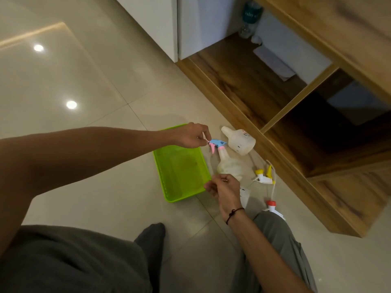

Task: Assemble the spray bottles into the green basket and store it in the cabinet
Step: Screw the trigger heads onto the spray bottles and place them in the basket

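A green basket (pixel 167 182) lies empty on the tiled floor. Just right of it is a clear spray bottle (pixel 227 163) with a blue and pink spray head (pixel 216 144). My left hand (pixel 191 135) pinches the nozzle tip of that head. My right hand (pixel 224 190) holds the bottle's base, which it partly hides. A white bottle without a head (pixel 240 141) lies on its side farther back. A yellow and white spray head (pixel 265 176) and a red and white spray head (pixel 273 207) lie loose on the floor to the right.
An open wooden cabinet (pixel 243 81) stands to the right, its lower shelf holding a water bottle (pixel 250 20) and a white paper (pixel 273 62). A darker compartment (pixel 330 132) is beside it. My knees fill the bottom of the view.
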Demonstrator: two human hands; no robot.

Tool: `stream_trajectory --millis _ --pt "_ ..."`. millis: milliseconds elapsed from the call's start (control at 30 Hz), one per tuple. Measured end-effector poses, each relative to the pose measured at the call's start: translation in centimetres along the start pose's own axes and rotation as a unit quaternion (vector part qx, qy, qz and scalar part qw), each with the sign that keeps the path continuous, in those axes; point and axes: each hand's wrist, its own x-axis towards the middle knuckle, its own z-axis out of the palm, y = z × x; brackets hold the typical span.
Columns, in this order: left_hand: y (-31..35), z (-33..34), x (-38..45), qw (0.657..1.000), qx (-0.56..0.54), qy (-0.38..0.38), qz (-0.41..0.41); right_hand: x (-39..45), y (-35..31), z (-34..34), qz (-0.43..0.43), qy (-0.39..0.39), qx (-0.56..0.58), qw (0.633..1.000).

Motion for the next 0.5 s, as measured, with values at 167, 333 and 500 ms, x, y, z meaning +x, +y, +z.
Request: stream_trajectory --millis 167,333,500 --pt "0.7 0.4 0.1 1.0 -0.004 -0.023 -0.009 2.4 0.6 -2.0 -0.229 0.029 -0.3 0.926" --pt "1.3 1.1 0.5 0.999 -0.005 -0.044 -0.008 4.0 2.1 -4.7 -0.336 0.006 -0.585 0.738" --pt "1.1 1.6 0.8 0.999 0.0 -0.054 -0.009 4.6 3.8 -5.6 -0.338 0.003 -0.751 0.567"
